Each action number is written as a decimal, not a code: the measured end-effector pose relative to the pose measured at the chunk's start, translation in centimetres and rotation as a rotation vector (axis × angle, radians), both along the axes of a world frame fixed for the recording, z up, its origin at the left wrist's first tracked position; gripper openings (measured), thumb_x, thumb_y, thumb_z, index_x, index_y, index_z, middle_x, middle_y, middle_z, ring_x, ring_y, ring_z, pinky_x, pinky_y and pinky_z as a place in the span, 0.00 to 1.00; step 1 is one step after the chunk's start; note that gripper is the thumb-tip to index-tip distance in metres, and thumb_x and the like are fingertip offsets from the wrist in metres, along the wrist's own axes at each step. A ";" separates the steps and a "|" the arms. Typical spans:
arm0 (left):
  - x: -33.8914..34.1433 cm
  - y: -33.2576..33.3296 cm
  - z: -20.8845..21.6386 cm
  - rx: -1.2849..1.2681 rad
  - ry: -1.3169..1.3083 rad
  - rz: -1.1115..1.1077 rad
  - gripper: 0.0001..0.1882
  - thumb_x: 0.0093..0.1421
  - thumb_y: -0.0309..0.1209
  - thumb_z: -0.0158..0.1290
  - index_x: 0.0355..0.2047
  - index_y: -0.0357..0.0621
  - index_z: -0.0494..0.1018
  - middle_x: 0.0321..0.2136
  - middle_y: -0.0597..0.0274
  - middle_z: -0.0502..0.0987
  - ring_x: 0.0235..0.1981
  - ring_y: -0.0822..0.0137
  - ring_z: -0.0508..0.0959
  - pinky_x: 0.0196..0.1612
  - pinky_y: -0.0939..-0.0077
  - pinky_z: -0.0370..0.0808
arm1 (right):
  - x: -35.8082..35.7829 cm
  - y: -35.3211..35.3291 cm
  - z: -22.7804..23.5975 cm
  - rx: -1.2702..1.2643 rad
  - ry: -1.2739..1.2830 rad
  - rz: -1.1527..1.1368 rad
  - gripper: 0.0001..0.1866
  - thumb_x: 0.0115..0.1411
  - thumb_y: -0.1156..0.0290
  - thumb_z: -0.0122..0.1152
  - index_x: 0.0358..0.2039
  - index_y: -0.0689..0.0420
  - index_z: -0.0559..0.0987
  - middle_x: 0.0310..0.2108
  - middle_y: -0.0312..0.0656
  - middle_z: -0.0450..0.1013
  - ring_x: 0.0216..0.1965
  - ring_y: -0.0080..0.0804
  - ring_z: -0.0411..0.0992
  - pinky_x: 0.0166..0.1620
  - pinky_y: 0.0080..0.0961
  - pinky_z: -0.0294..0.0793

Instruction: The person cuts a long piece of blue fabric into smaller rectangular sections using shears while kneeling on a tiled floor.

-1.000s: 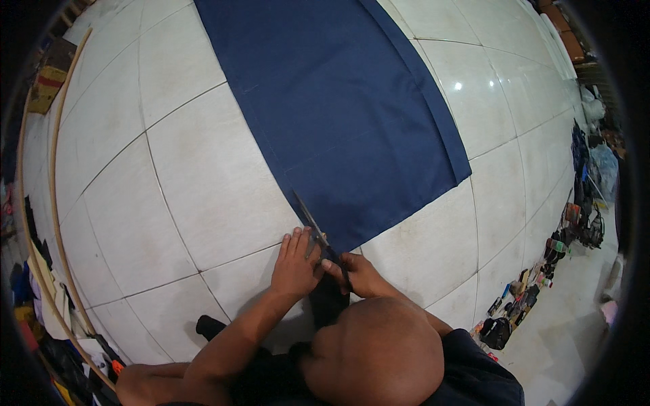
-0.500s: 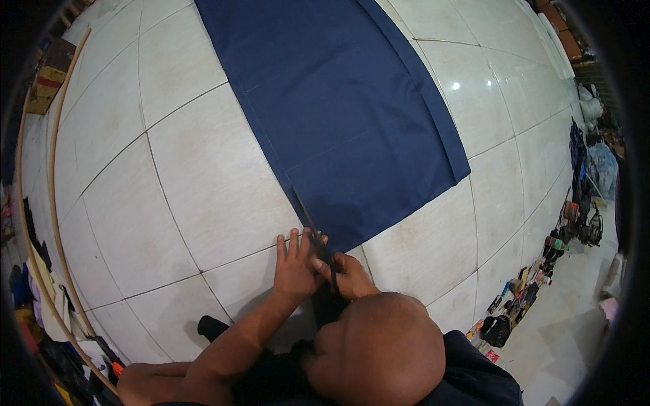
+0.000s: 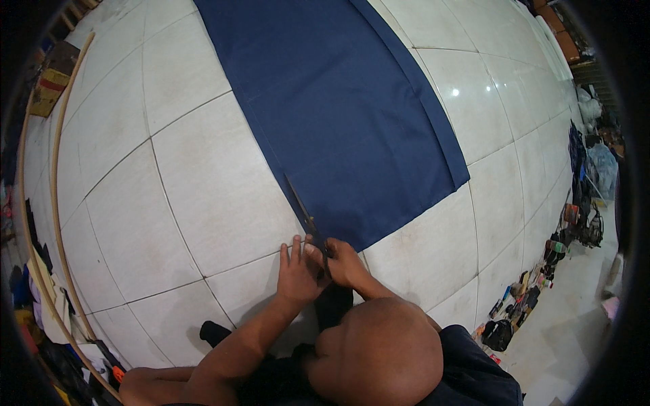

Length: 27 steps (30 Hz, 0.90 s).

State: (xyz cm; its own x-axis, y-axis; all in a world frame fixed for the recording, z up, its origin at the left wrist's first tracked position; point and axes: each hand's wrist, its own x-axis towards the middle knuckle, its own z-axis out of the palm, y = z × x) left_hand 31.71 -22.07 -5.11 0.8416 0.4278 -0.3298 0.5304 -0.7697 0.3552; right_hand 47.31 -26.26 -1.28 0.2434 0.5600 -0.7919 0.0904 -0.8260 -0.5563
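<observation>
A long navy blue cloth [image 3: 338, 115] lies flat on the tiled floor, with a folded strip along its right side and faint chalk-like lines on it. My right hand [image 3: 347, 262] grips dark scissors [image 3: 311, 224] by the handles, at the cloth's near end. The blades point away from me, running close to the cloth's left edge. Beside the scissors, my left hand [image 3: 298, 272] has its fingers stretched out at the cloth's near left corner. Its thumb side meets the scissors and cloth, and the exact contact is hidden.
White floor tiles [image 3: 196, 196] surround the cloth. Two long bent wooden strips [image 3: 55, 183] run along the left, near a cardboard box [image 3: 51, 91] and a heap of clothes [image 3: 51, 304]. Several small items and a black bag [image 3: 497, 335] line the right side. A dark-covered foot [image 3: 214, 331] shows low left.
The scissors and my right hand have moved a little forward along the cloth's left edge. My left hand stays at the near corner. The whole view has shifted slightly.
</observation>
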 end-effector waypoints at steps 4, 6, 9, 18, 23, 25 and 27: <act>0.5 -0.1 0.0 -0.052 0.085 0.002 0.48 0.64 0.63 0.45 0.73 0.44 0.49 0.71 0.42 0.52 0.73 0.42 0.48 0.72 0.37 0.41 | -0.6 0.9 -0.5 0.109 -0.043 -0.075 0.36 0.63 0.37 0.58 0.37 0.67 0.80 0.35 0.61 0.79 0.39 0.53 0.79 0.44 0.42 0.75; 0.5 0.2 0.3 -0.053 0.089 -0.012 0.49 0.64 0.65 0.44 0.73 0.44 0.48 0.71 0.42 0.52 0.73 0.42 0.48 0.72 0.37 0.40 | -0.6 1.3 -1.0 0.138 -0.040 -0.094 0.37 0.63 0.37 0.57 0.36 0.67 0.80 0.34 0.61 0.78 0.38 0.52 0.79 0.43 0.43 0.75; 0.7 0.1 0.6 -0.054 0.061 -0.009 0.50 0.64 0.66 0.43 0.74 0.43 0.47 0.72 0.42 0.51 0.74 0.43 0.47 0.72 0.38 0.39 | -0.2 2.2 -1.3 0.080 -0.037 -0.041 0.37 0.63 0.36 0.57 0.35 0.67 0.80 0.34 0.61 0.78 0.38 0.52 0.79 0.43 0.43 0.75; 0.6 0.6 0.8 -0.063 0.053 -0.013 0.43 0.66 0.66 0.41 0.71 0.50 0.58 0.71 0.46 0.54 0.73 0.43 0.50 0.71 0.36 0.43 | 0.3 5.2 -1.4 0.130 -0.072 -0.060 0.34 0.61 0.39 0.61 0.31 0.66 0.79 0.24 0.49 0.75 0.27 0.36 0.74 0.33 0.36 0.73; 0.8 0.7 1.2 -0.043 0.095 -0.037 0.41 0.66 0.66 0.40 0.69 0.52 0.64 0.71 0.50 0.57 0.73 0.43 0.52 0.71 0.36 0.44 | 0.9 7.1 -1.6 0.126 -0.092 -0.019 0.36 0.61 0.37 0.61 0.30 0.67 0.78 0.23 0.51 0.74 0.27 0.38 0.74 0.33 0.38 0.73; 1.0 0.8 1.4 -0.039 0.126 -0.046 0.41 0.66 0.66 0.40 0.70 0.53 0.62 0.71 0.50 0.57 0.72 0.43 0.52 0.71 0.36 0.44 | 0.9 7.7 -2.1 0.149 -0.126 -0.018 0.36 0.61 0.36 0.61 0.29 0.66 0.78 0.23 0.50 0.74 0.27 0.37 0.74 0.33 0.38 0.73; 1.1 0.8 1.3 -0.089 0.108 -0.030 0.43 0.66 0.66 0.40 0.71 0.50 0.59 0.71 0.45 0.56 0.73 0.42 0.49 0.71 0.35 0.42 | 1.0 8.5 -2.2 0.149 -0.130 -0.019 0.36 0.61 0.36 0.60 0.28 0.65 0.78 0.22 0.49 0.74 0.26 0.36 0.74 0.32 0.37 0.73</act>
State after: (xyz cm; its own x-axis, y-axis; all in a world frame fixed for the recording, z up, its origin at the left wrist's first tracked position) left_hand 32.80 -21.24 -3.84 0.8112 0.3681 -0.4544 0.5464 -0.7539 0.3647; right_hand 48.26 -17.78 -3.46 0.3494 0.6629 -0.6622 0.1547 -0.7378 -0.6570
